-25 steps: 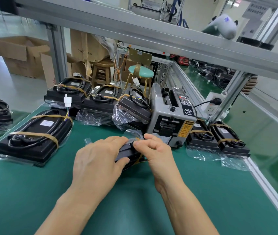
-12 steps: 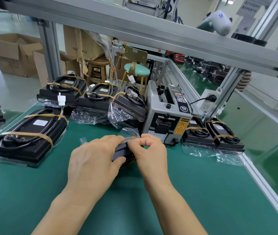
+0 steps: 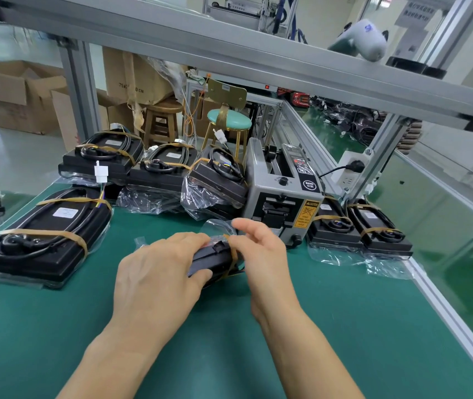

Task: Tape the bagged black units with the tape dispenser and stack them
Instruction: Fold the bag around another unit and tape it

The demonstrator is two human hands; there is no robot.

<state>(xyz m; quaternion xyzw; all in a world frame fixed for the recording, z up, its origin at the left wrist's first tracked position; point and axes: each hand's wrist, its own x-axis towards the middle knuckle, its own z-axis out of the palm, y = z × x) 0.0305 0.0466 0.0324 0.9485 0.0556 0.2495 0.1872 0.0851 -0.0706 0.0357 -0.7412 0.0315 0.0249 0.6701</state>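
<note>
Left hand (image 3: 157, 272) lies over the near end of a bagged unit (image 3: 215, 256) on the green mat (image 3: 316, 326), fingers curled over its top and thumb against its side — gripping it; the unit sits at mid-bench, just in front of the dispenser (image 3: 283, 194), with bag film (image 3: 218, 226) standing up behind it. Right hand (image 3: 261, 251) is at the unit's right end, thumb and forefinger on a tan tape strip (image 3: 231, 267) that wraps down over the edge; remaining fingers raised and loosely spread; whether it pinches or merely presses the tape cannot be told. Taped units: one large unit (image 3: 42, 240) at left, three units (image 3: 157, 171) in a row behind it, the rightmost tilted against the dispenser; two units (image 3: 359, 228) side by side right of the dispenser.
</note>
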